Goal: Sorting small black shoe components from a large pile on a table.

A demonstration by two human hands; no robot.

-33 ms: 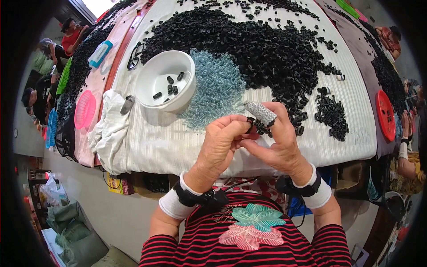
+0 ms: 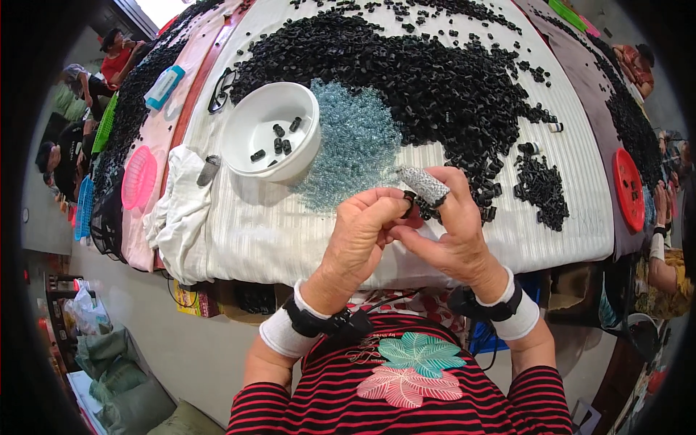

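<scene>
My left hand point(image 2: 353, 235) pinches a small black plastic piece point(image 2: 408, 204) between thumb and bent fingers at the near edge of the table. Facing it, my right hand point(image 2: 460, 235) has its index finger, in a grey speckled finger sleeve point(image 2: 424, 185), stretched apart from the thumb. The right thumb tip comes up to the left fingertips; the other right fingers are partly hidden. Beyond my hands lies a spread of clear bluish small pieces point(image 2: 355, 138), next to a large heap of black pieces point(image 2: 428, 80). A white bowl point(image 2: 239, 156) with several black pieces stands to the left.
A white cloth point(image 2: 181, 217) hangs over the table's left edge; eyeglasses point(image 2: 221, 90) lie behind the bowl. A smaller black pile point(image 2: 540, 190) sits at right. Pink basket point(image 2: 138, 177) and red tray point(image 2: 629, 190) flank the table. Other people sit on both sides.
</scene>
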